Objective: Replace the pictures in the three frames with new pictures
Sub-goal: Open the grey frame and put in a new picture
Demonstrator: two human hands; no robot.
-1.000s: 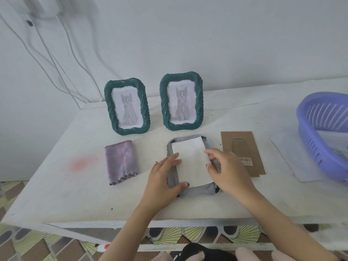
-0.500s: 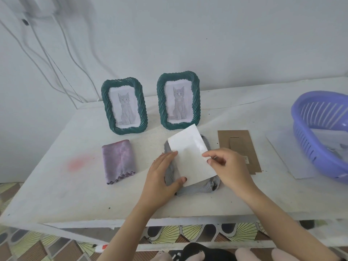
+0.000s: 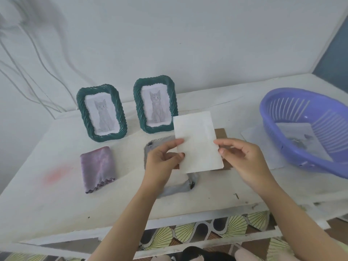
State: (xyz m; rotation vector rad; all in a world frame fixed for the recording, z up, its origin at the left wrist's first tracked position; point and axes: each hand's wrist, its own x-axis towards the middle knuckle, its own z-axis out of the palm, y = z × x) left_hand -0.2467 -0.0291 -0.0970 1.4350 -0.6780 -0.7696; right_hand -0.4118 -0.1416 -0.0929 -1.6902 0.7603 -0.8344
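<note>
Two green twisted-rim frames, the left frame [image 3: 101,113] and the right frame [image 3: 155,104], stand at the back, each with a grey cat picture. A third frame [image 3: 177,189] lies face down, its grey back showing under my hands. Above it I hold a white picture sheet [image 3: 197,142], blank side toward me. My left hand [image 3: 162,161] pinches its left edge. My right hand [image 3: 243,159] has index finger and thumb at its right edge. A brown backing board [image 3: 220,133] lies behind the sheet, mostly hidden.
A folded purple cloth [image 3: 98,168] lies left of the flat frame. A purple slotted basket [image 3: 308,129] with a printed sheet inside sits at the right on white paper [image 3: 263,146]. Cables hang on the wall at left. The table's front edge is near my forearms.
The white sheet has come off the face-down frame and risen up and to the right. My left hand left the frame and took the sheet's left edge.
</note>
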